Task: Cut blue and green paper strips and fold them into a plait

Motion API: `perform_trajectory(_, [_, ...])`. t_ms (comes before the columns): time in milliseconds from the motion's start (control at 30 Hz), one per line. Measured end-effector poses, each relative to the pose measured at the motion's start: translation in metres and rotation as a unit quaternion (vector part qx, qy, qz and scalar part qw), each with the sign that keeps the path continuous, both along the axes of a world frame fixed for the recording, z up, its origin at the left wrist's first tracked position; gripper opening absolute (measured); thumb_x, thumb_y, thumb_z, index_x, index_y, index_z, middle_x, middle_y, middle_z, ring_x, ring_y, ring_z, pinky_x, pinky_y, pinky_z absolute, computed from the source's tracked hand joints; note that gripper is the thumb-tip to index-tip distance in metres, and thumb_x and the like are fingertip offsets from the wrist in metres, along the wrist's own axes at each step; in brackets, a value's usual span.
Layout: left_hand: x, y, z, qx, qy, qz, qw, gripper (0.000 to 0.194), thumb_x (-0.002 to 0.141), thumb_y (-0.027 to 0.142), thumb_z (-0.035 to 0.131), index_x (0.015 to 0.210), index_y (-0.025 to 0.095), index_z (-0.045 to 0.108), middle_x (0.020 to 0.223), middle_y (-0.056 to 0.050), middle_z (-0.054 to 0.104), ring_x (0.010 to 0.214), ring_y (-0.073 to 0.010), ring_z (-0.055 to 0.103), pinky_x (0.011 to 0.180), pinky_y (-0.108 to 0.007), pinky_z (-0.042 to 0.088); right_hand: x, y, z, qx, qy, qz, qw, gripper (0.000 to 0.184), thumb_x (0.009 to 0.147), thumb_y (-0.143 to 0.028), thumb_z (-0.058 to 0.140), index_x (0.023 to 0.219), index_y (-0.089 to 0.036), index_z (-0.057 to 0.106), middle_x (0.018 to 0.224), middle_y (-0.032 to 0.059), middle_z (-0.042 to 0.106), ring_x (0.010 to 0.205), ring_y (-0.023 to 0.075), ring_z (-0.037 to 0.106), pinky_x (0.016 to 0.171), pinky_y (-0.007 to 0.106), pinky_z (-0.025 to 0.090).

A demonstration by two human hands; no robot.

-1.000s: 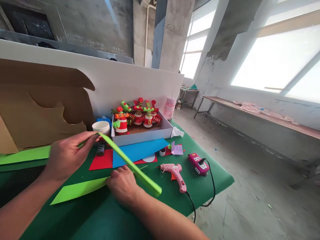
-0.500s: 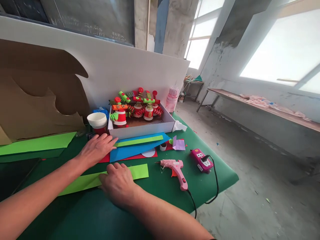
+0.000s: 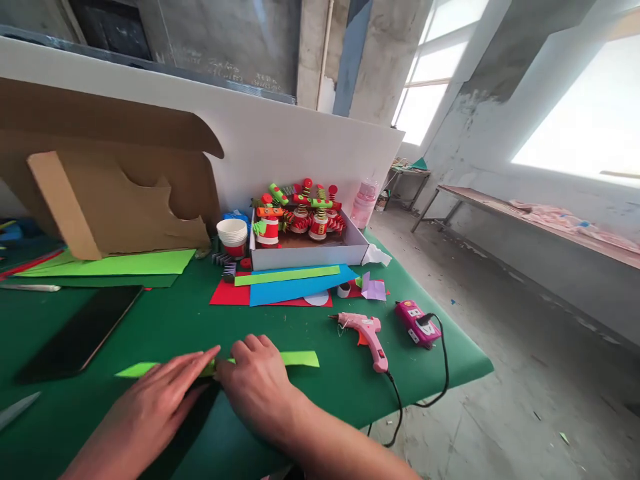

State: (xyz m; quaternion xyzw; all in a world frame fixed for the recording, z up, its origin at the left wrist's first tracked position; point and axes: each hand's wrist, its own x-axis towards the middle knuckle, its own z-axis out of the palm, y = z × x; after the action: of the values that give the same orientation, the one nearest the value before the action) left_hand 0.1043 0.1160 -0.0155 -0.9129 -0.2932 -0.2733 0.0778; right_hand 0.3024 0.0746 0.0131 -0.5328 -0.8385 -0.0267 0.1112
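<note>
A light green paper strip (image 3: 301, 359) lies across the near part of the table, partly covered by both hands. My left hand (image 3: 163, 400) is at its left half, fingers close together along the strip with the thumb beneath. Beside it, my right hand (image 3: 257, 373) has curled fingers closed on the strip's middle. Whether the strip is creased under the fingers is hidden. A thinner green strip (image 3: 287, 275) rests on blue paper (image 3: 280, 293) and red paper (image 3: 227, 293) beyond the hands. To the right lies a pink glue gun (image 3: 367, 333).
A white box (image 3: 310, 257) holds several red and green paper-cup figures. Stacked paper cups (image 3: 233, 233) stand left of it. A purple-pink power socket (image 3: 417, 323) with a cord sits near the right edge. A black tablet-like slab (image 3: 83, 333) and a blade tip (image 3: 17, 408) lie left.
My left hand has come down from the thinner strip near the blue paper to the near green strip. The near strip now shows narrower. The view has shifted left.
</note>
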Motion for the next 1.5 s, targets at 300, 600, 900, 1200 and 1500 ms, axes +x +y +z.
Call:
perform_trajectory(300, [-0.016,-0.07,0.0,0.044,0.028,0.004,0.999,0.042,0.093,0.011,0.035,0.109,0.021,0.073,0.109,-0.004,0.077,0.098,-0.0218,0.07,0.09,-0.034,0.05,0.006,-0.068,-0.016,0.011,0.068,0.004,0.998,0.008,0.091,-0.028,0.069,0.098,-0.023,0.068,0.084,0.0004,0.066,0.079,0.0185,0.057,0.07,0.032,0.046])
perform_trajectory(600, [-0.065,-0.058,0.007,-0.158,-0.064,0.082,0.982,0.028,0.1,0.033,0.047,0.099,0.028,0.075,0.107,-0.001,0.077,0.095,-0.018,0.066,0.087,-0.032,0.054,0.082,-0.08,-0.006,-0.034,0.201,-0.076,0.976,0.026,0.099,-0.026,0.053,0.106,-0.029,0.077,0.099,0.0063,0.073,0.09,0.021,0.066,0.079,0.036,0.054])
perform_trajectory(900, [-0.068,-0.046,0.008,-0.257,-0.127,0.132,0.949,0.041,0.098,0.053,0.044,0.081,0.029,0.072,0.096,0.001,0.075,0.089,-0.0165,0.067,0.081,-0.027,0.053,0.101,-0.079,-0.009,-0.023,0.238,-0.16,0.958,0.04,0.102,-0.041,0.044,0.076,-0.024,0.069,0.076,0.004,0.071,0.074,0.0213,0.064,0.073,0.035,0.049])
perform_trajectory(1200, [-0.059,-0.043,0.012,-0.247,-0.102,0.182,0.946,0.041,0.098,0.052,0.041,0.073,0.024,0.058,0.083,-0.001,0.063,0.077,-0.017,0.059,0.073,-0.029,0.046,0.095,-0.069,-0.015,0.012,0.152,-0.203,0.967,0.036,0.103,-0.039,0.041,0.075,-0.023,0.058,0.072,0.0029,0.067,0.075,0.0213,0.064,0.079,0.035,0.042])
perform_trajectory(1500, [-0.056,-0.041,0.008,-0.259,-0.033,0.188,0.947,0.033,0.099,0.035,0.037,0.069,0.023,0.046,0.077,-0.001,0.052,0.071,-0.0179,0.05,0.071,-0.034,0.038,0.092,-0.069,-0.015,0.05,0.148,-0.194,0.969,0.034,0.103,-0.038,0.042,0.074,-0.023,0.05,0.068,-0.0003,0.063,0.069,0.0189,0.06,0.078,0.034,0.04])
